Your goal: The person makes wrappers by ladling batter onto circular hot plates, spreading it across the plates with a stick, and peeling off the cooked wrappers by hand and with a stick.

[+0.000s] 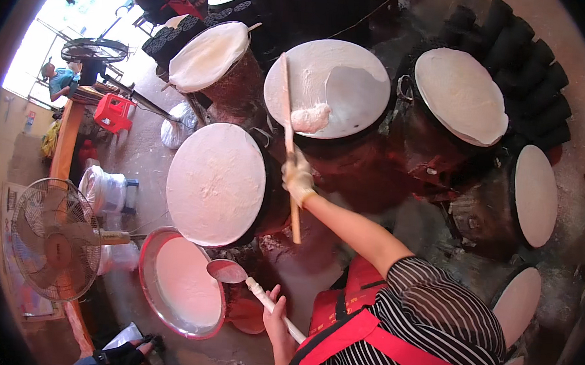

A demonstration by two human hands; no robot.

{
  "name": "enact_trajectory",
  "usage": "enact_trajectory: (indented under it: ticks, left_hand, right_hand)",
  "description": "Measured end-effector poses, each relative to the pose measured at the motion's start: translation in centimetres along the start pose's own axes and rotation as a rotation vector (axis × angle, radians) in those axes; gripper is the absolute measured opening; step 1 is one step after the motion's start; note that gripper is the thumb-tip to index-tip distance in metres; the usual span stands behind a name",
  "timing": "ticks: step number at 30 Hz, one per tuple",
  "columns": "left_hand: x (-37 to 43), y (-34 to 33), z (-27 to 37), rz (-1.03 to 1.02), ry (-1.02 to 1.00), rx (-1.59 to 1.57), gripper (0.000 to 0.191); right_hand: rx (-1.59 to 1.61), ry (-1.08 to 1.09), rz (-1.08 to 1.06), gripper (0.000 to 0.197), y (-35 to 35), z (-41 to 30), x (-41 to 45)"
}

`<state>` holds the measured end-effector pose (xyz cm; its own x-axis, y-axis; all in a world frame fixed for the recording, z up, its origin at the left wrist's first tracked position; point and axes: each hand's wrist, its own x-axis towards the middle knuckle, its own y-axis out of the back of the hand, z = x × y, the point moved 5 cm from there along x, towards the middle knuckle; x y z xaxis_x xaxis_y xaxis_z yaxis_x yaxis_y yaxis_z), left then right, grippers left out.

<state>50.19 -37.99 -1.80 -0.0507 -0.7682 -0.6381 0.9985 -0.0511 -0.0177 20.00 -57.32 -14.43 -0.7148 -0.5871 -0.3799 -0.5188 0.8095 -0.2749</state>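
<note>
My gloved right hand [298, 177] grips a long flat wooden spreader [285, 90]. The spreader's far part lies across a round griddle [356, 103], beside a lump of wet batter [311, 119]. White batter coats much of that griddle, and a grey patch of its surface shows on the right. In my bare left hand [279, 316] is a ladle [227, 271] with a long pale handle. The ladle's bowl hangs by the rim of a wide basin [149, 274] of pale batter [189, 282]. Left of the spreader is another batter-coated griddle [216, 185].
More coated griddles stand around me, including one at upper left [209, 57] and one at right [460, 96]. Black perforated briquettes [529, 72] are stacked behind. Two fans [56, 250], a red stool [115, 113] and other people [63, 81] are on the left.
</note>
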Motion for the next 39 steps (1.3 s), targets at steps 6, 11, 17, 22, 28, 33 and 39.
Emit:
enact_trajectory:
  ticks: [6, 11, 17, 22, 28, 33, 39]
  left_hand:
    - [1.6, -1.6, -0.7, -0.105, 0.033, -0.030, 0.040]
    - [1.9, -5.6, 0.0, -0.217, 0.036, -0.095, 0.039]
    - [1.6, -12.0, 1.4, -0.271, 0.044, -0.007, 0.037]
    - [2.5, -15.5, 1.2, -0.257, 0.012, 0.035, 0.041]
    - [2.1, -23.2, 2.1, -0.284, 0.026, 0.002, 0.039]
    - [3.4, -25.6, 0.9, -0.291, 0.040, -0.061, 0.037]
    - [0.6, -28.7, 2.5, -0.246, 0.081, -0.031, 0.034]
  right_hand:
    - [0.065, -0.154, -0.041, 0.045, 12.8, -7.6, -7.0]
    - [0.149, -0.118, 0.028, 0.040, 16.5, -11.5, -3.4]
    - [-0.167, -0.233, -0.463, 0.043, 16.2, -9.8, -5.1]
    - [-0.179, -0.288, -0.296, 0.044, 26.4, -15.7, -2.6]
    - [-0.107, -0.237, -0.527, 0.047, 23.3, -15.3, -1.2]
    - [-0.253, -0.398, -0.450, 0.049, 30.5, -16.2, 2.4]
    - [-0.123, -0.383, -0.347, 0.043, 31.9, -19.9, 10.8]
